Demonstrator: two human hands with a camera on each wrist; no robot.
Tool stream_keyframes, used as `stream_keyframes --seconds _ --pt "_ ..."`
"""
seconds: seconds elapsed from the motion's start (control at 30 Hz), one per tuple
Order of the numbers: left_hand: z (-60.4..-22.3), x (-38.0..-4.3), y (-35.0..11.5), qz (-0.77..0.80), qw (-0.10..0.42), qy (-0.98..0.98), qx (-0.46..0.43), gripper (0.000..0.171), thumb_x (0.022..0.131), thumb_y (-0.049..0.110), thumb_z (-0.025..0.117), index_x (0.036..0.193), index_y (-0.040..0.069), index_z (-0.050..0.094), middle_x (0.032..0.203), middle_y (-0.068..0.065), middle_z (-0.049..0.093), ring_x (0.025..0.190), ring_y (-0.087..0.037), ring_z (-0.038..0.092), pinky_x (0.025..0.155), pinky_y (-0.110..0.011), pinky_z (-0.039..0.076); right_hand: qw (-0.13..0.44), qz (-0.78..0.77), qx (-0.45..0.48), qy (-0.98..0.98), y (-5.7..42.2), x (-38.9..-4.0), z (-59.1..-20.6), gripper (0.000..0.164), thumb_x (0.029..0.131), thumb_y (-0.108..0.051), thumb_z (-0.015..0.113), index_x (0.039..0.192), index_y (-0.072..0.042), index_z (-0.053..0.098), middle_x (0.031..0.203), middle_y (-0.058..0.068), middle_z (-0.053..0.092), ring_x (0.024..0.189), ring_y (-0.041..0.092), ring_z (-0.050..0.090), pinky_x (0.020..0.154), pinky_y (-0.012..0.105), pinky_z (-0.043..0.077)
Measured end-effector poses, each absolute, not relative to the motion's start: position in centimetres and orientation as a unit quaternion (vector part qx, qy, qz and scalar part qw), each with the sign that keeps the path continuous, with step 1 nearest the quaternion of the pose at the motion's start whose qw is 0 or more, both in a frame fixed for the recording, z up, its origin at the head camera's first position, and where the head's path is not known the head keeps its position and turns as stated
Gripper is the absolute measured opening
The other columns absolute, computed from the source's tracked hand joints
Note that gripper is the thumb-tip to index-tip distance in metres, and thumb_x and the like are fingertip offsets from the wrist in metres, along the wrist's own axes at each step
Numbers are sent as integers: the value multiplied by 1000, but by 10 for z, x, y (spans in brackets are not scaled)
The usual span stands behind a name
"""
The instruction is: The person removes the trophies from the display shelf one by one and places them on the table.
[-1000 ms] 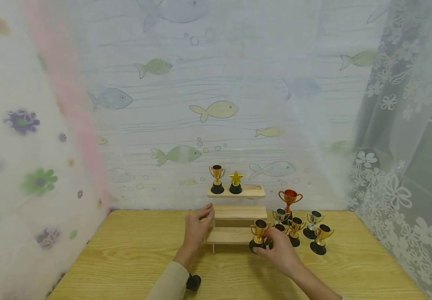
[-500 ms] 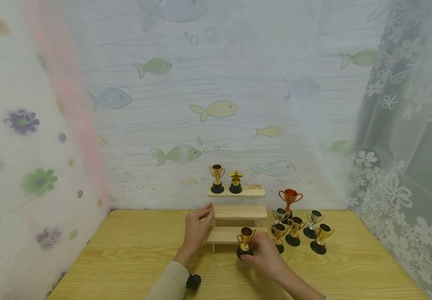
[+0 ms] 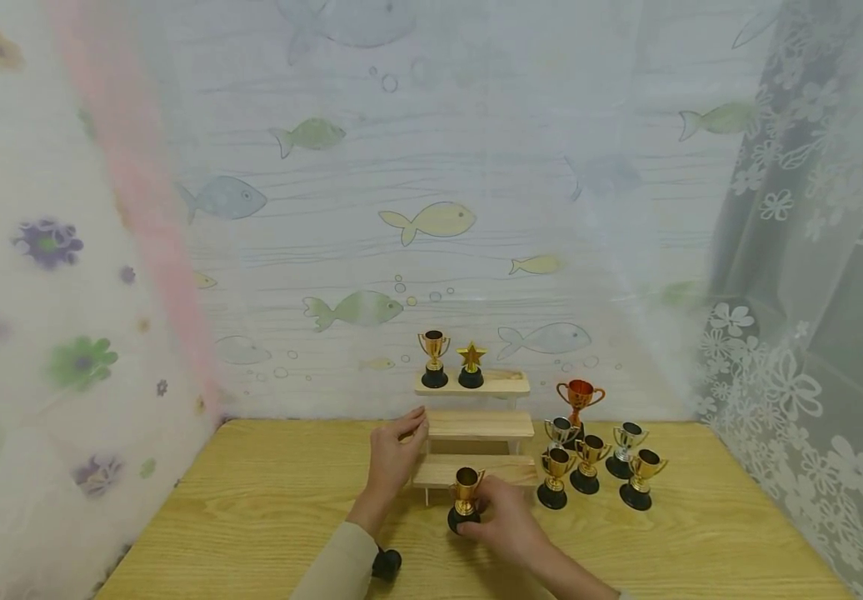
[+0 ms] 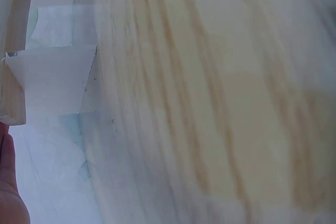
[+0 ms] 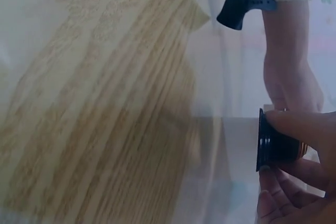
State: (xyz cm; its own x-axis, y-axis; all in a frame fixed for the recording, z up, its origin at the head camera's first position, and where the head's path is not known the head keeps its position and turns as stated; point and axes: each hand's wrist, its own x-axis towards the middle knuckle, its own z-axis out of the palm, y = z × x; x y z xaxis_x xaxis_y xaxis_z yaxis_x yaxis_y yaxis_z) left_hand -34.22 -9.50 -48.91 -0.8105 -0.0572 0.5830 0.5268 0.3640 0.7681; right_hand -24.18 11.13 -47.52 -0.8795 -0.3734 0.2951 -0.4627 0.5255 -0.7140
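Note:
My right hand (image 3: pixel 510 525) holds a small gold trophy cup (image 3: pixel 466 490) upright by its black base, in front of the stand's lowest step. In the right wrist view, thumb and fingers grip that black base (image 5: pixel 278 142). My left hand (image 3: pixel 396 454) holds the left end of the middle step of a three-step wooden display stand (image 3: pixel 480 423); in the left wrist view its fingers (image 4: pixel 8 166) show at the plank's end. On the top step stand a gold trophy cup (image 3: pixel 434 354) and a gold star trophy (image 3: pixel 471 357).
Right of the stand, several trophies stand on the wood-grain table (image 3: pixel 274 492): a red cup (image 3: pixel 580 396), silver cups such as this silver cup (image 3: pixel 629 442), and gold cups such as this gold cup (image 3: pixel 645 475). A black object (image 3: pixel 386 564) shows beside the left sleeve (image 3: pixel 341 562).
My right hand has carried the gold trophy cup left and slightly toward me, uncovering another gold cup at the right. My left hand has stayed at the stand.

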Motion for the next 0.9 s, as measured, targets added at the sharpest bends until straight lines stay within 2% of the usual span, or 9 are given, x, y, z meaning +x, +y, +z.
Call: stream_keyframes --seconds 0.23,0.43,0.73,0.9 --pt "-490 -343 -95 -542 269 -782 -149 22 98 12 71 115 0 77 124 -7 72 112 -26 71 92 -40 59 14 446 256 -857 101 -241 -480 21 78 -11 89 95 -10 76 89 -5 63 79 12 59 69 30 53" --pt "-491 -344 -95 -543 270 -781 -149 22 97 12 71 114 0 77 124 -7 72 111 -25 71 92 -40 59 -2 456 268 -849 93 -243 -483 22 77 -9 89 94 -11 76 92 -4 66 78 11 61 67 25 52" --pt "-491 -344 -95 -546 274 -778 -149 21 97 12 71 114 1 77 123 -8 73 111 -26 71 92 -41 59 -39 465 265 -844 86 -247 -488 23 74 -9 90 93 -9 76 90 -3 62 75 10 58 64 24 50" --pt "-490 -344 -94 -547 278 -775 -151 20 97 10 71 113 0 77 123 -10 73 112 -26 71 92 -41 59 -42 458 260 -849 83 -247 -492 24 73 -8 91 90 -10 74 88 -4 62 75 8 58 64 24 49"
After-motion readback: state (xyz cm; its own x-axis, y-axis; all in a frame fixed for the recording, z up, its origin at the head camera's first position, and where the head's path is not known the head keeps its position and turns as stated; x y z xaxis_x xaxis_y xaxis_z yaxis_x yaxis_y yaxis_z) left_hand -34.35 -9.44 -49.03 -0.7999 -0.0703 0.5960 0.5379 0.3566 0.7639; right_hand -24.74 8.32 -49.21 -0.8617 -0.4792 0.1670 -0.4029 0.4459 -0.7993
